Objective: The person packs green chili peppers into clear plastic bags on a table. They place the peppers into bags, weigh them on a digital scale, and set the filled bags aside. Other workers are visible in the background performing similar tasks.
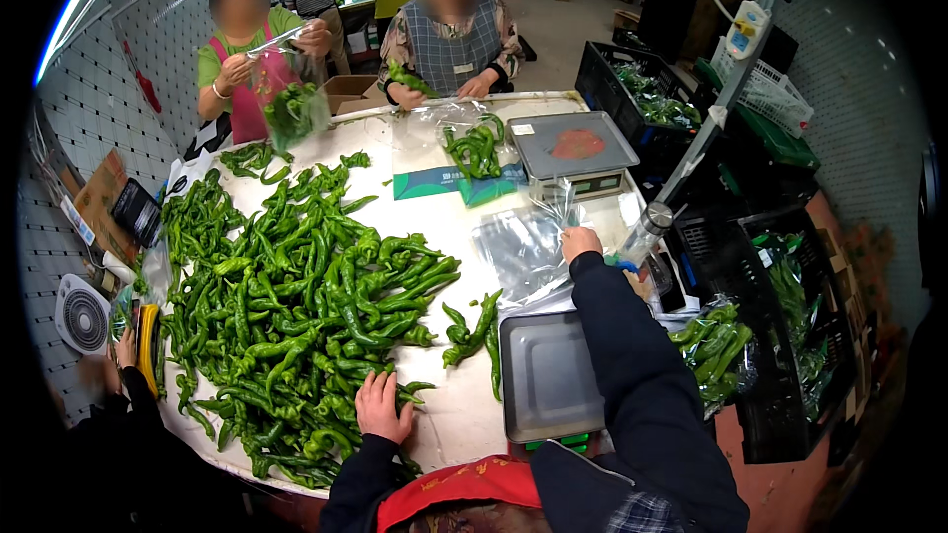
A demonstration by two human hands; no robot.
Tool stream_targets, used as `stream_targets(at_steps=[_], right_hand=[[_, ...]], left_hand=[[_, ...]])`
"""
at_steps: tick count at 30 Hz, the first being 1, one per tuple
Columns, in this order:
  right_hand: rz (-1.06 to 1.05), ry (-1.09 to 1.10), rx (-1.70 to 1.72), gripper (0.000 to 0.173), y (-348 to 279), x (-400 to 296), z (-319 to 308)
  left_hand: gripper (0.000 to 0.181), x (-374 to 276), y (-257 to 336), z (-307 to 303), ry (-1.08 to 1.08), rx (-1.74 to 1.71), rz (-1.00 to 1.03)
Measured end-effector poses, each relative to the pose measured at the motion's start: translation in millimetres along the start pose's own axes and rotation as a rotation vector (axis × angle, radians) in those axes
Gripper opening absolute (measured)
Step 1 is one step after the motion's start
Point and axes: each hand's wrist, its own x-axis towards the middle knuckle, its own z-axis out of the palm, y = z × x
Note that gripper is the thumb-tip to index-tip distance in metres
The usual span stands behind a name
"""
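Observation:
A large heap of long green peppers (296, 311) covers the left and middle of the white table (459, 414). My left hand (381, 407) rests at the heap's near right edge, fingers spread against the peppers without a grip on any. My right hand (580, 243) reaches forward and pinches the edge of a clear plastic bag (552, 211) above a pile of flat clear bags (511, 252). Below my right forearm sits a weighing scale with a bare grey pan (552, 377). A few loose peppers (474, 333) lie between heap and scale.
Across the table, one person holds a bag of peppers (291, 115); another handles a pepper (407, 78) near a second scale (574, 144). A metal post (718, 104) and steel-lidded bottle (655, 218) stand right. Black crates (770, 414) and bagged peppers (711, 352) flank my right arm.

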Motion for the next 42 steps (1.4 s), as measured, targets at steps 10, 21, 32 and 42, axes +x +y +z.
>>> stream_targets(at_steps=[10, 21, 32, 42], right_hand=[[-0.071, 0.383, 0.69, 0.014, -39, -71, -120], [-0.472, 0.486, 0.726, 0.028, -87, -237, -157], [-0.123, 0.125, 0.998, 0.03, -52, -351, -109], [0.262, -0.102, 2.156, 0.07, -11, -415, -133]], left_hand=[[0.068, -6, -4, 3, 0.049, -0.06, 0.019], [0.054, 48, 111, -72, 0.095, -0.709, 0.171], [0.034, 46, 191, -76, -0.37, -0.746, 0.743], [0.049, 14, 183, -39, -0.202, -0.35, 0.981]])
